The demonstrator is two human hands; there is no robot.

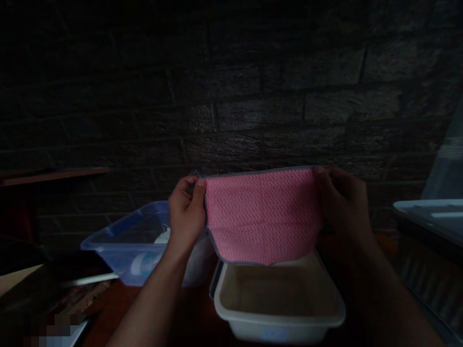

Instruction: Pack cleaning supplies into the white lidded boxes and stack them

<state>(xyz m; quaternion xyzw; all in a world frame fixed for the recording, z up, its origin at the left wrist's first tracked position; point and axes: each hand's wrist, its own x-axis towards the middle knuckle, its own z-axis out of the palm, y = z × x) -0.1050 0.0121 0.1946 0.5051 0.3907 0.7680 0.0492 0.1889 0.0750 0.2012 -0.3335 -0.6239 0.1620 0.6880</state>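
Observation:
A pink textured cleaning cloth (262, 212) with a dark checked edge hangs spread between my two hands. My left hand (188, 207) pinches its upper left corner between thumb and fingers. At the upper right corner, my right hand (342, 197) grips the cloth, its fingers closed and partly in shadow. Below the cloth stands a cream plastic tub (280, 322), open at the top. The cloth's lower edge covers the tub's far rim from view. Faint creases cross the middle of the cloth.
Left of the tub is a clear bluish plastic bin (123, 246) holding some white items. A lidded container (430, 212) stands at the right edge. Behind everything rises a dark brick wall (238, 115). A wooden ledge (54, 177) juts in at left. The scene is dim.

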